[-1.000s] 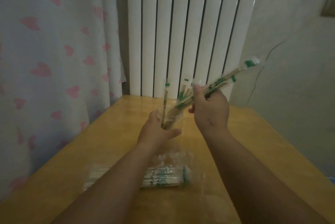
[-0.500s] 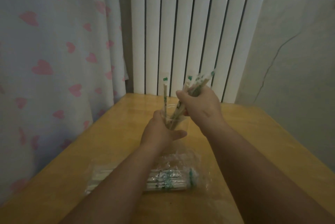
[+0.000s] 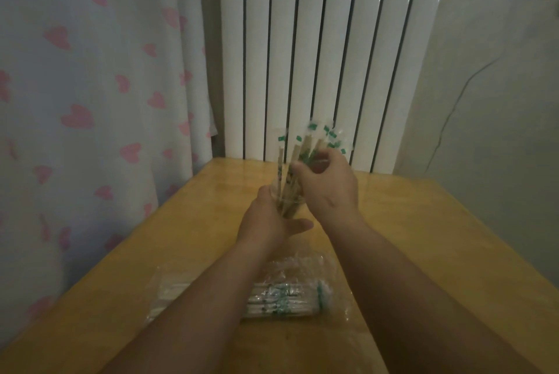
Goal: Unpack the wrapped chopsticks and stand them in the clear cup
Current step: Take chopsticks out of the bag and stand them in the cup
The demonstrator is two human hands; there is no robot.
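Note:
My left hand (image 3: 269, 219) wraps around the clear cup (image 3: 292, 205) in the middle of the wooden table (image 3: 423, 237). A bundle of wrapped chopsticks (image 3: 305, 150) with green marks stands in the cup, its tops fanning up and to the right. My right hand (image 3: 328, 183) is closed around the bundle just above the cup's rim. The cup is mostly hidden by my hands. Close to me, under my forearms, lies a clear plastic bag (image 3: 284, 298) holding more wrapped chopsticks.
A white ribbed radiator (image 3: 317, 56) stands behind the table's far edge. A curtain with pink hearts (image 3: 90, 86) hangs along the left side. A grey wall (image 3: 499, 86) with a thin cable is at the right.
My right hand has brought the tilted bundle down into the cup, and the chopsticks now stand more upright. My left hand has stayed on the cup.

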